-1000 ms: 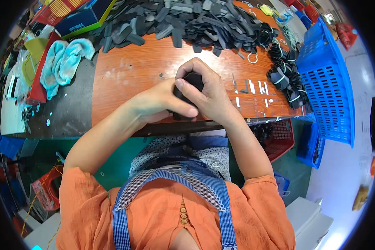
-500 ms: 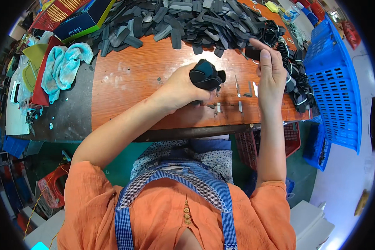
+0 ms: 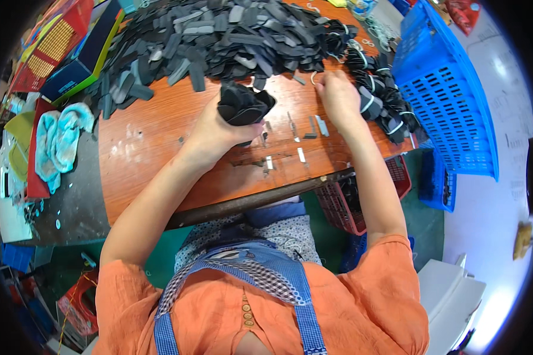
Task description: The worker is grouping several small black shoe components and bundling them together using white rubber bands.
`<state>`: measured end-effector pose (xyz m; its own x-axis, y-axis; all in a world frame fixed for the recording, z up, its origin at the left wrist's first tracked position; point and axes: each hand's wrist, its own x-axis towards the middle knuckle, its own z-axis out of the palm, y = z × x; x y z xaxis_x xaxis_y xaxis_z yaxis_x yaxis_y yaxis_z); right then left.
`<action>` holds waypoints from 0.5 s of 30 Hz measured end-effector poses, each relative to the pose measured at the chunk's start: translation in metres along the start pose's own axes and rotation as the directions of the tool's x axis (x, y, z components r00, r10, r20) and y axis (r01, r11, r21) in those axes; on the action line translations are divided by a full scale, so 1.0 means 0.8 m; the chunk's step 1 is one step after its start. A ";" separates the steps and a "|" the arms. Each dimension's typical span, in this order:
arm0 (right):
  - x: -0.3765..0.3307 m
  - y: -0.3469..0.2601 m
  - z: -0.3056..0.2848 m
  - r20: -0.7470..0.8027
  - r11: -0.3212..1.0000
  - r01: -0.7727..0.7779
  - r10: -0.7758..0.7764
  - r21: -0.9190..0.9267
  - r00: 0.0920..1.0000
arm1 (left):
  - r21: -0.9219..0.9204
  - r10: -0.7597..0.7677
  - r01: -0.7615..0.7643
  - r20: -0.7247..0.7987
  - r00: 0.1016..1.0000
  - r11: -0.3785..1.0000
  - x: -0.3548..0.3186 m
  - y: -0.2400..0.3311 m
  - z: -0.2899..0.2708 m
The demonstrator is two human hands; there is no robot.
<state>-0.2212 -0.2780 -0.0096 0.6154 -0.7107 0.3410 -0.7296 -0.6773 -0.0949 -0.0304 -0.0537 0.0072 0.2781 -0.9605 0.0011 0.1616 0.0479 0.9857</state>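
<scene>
Left hand: the left hand (image 3: 222, 127) was clenched around a bundle of black pieces (image 3: 243, 105), thumb side toward the body; the bundle stood up out of the fist, soft-looking, matte and folded, its edges fanned like petals; it hovered over the middle of the table, just short of the big heap.

Right hand: the right hand (image 3: 337, 97) lay palm down on the wooden table (image 3: 154, 142), fingers loosely curled near a small white ring (image 3: 314, 77); whether the fingertips pinched anything could not be told.

Between the hands: small flat metal bits (image 3: 314, 126), short and grey, lay scattered on the wood; their exact shape was too small to make out.

Table: reddish-brown wood, smooth and scuffed pale in spots, with a dark metal front edge.

Heap: a heap of black and grey strips (image 3: 219, 35), flat, rounded-ended, rubbery or foam-like, covered the far side; its upper part was cut off by the picture's rim.

Bound bundles: black bundles ringed with white bands (image 3: 379, 100) were stacked just beside the right hand.

Crates: a blue slotted plastic crate (image 3: 450, 100) stood to the right; a red basket (image 3: 349, 201) under the table was half hidden by the right forearm.

Left margin: a crumpled turquoise cloth (image 3: 59, 142) lay on a dark surface.
</scene>
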 end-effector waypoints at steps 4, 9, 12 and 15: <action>-0.012 -0.036 -0.014 -0.036 0.982 0.158 -0.156 0.102 0.987 | -0.024 -0.035 0.035 -0.029 0.999 0.999 -0.006 -0.002 0.000; -0.067 -0.125 -0.076 0.132 0.613 0.001 -0.172 0.790 0.976 | -0.105 -0.009 0.009 0.006 1.000 0.994 -0.005 -0.003 -0.005; -0.087 -0.147 -0.065 0.146 0.259 -0.149 0.033 0.954 0.989 | -0.123 -0.056 0.066 0.087 0.995 0.990 -0.011 -0.005 0.004; -0.098 -0.132 -0.075 0.324 -0.315 -0.324 -0.052 0.892 0.944 | -0.314 -0.099 0.209 0.332 0.938 0.926 -0.020 0.013 -0.004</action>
<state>-0.2103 -0.1389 0.0296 0.7156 -0.6981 0.0235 0.2968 0.2734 -0.9150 -0.0299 -0.0365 0.0167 -0.0695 -0.9968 -0.0403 0.5050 -0.0699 0.8603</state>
